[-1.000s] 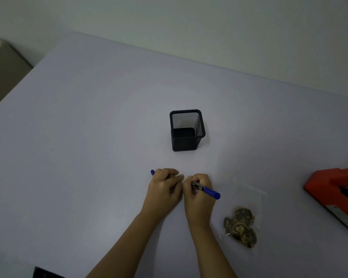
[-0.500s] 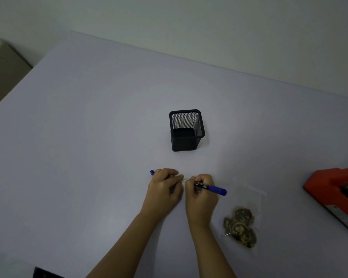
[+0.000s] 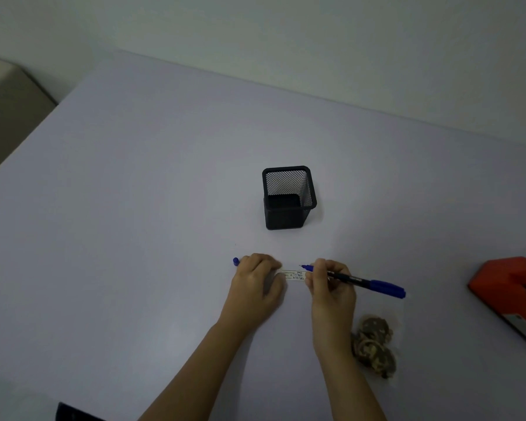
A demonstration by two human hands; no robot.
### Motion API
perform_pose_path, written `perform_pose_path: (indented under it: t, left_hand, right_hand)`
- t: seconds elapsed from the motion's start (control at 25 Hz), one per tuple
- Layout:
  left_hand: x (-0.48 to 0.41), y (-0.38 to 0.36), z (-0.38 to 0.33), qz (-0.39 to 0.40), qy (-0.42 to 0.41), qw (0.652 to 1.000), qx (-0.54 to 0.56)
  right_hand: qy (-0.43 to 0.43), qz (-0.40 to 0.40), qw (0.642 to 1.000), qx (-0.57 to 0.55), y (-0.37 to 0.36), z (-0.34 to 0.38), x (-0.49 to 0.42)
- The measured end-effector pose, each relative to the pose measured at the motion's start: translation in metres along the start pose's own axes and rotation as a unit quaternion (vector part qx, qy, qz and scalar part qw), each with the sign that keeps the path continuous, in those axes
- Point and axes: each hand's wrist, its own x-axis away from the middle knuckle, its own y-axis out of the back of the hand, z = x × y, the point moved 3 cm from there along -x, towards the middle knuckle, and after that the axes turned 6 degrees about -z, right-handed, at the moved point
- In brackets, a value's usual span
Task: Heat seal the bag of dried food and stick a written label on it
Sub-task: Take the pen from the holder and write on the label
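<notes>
A small white label (image 3: 293, 275) with handwriting lies on the table (image 3: 134, 208) between my hands. My left hand (image 3: 257, 284) rests on the label's left end, its fingers curled, with the blue pen cap (image 3: 236, 261) poking out at its left. My right hand (image 3: 331, 287) grips a black and blue pen (image 3: 362, 282), tip pointing left just above the label. The clear bag of dried food (image 3: 374, 344) lies flat to the right of my right forearm.
A black mesh pen holder (image 3: 287, 197) stands behind my hands. The red heat sealer (image 3: 510, 293) sits at the right edge. A dark object (image 3: 73, 413) shows at the bottom left edge.
My right hand has moved right, away from the left hand, uncovering the written label. The pen now lies flatter with its tip over the label.
</notes>
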Motion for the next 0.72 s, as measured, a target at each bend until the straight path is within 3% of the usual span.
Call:
perform_pose_path:
  t: [0.08,0.24,0.32,0.44,0.56,0.6,0.64,0.72]
  left_hand:
    - [0.001,0.006,-0.005,-0.012,-0.002,1.000,0.004]
    - [0.009,0.031,-0.011,-0.139,-0.051,0.988,-0.037]
    - [0.005,0.040,-0.003,-0.162,0.037,0.985,-0.048]
    - [0.000,0.041,0.011,-0.089,0.134,0.985,-0.057]
    - [-0.001,0.049,0.006,-0.084,0.217,0.972,0.023]
    - [0.000,0.051,0.000,-0.084,0.280,0.950,0.114]
    - [0.001,0.050,-0.010,-0.074,0.339,0.905,0.245]
    - [0.004,0.047,-0.034,-0.046,0.416,0.783,0.461]
  right_hand:
    - [-0.070,0.015,0.995,-0.073,0.002,0.010,0.005]
    - [-0.173,0.014,0.961,-0.217,0.009,0.022,0.009]
    - [-0.177,0.005,0.965,-0.195,0.012,0.024,0.007]
    - [-0.154,-0.005,0.976,-0.153,0.011,0.027,0.003]
    - [-0.138,-0.017,0.980,-0.146,0.009,0.032,0.004]
    - [-0.138,-0.018,0.980,-0.145,0.008,0.033,0.006]
    - [-0.140,-0.019,0.979,-0.146,0.007,0.034,0.008]
    - [-0.145,-0.016,0.979,-0.146,0.004,0.034,0.012]
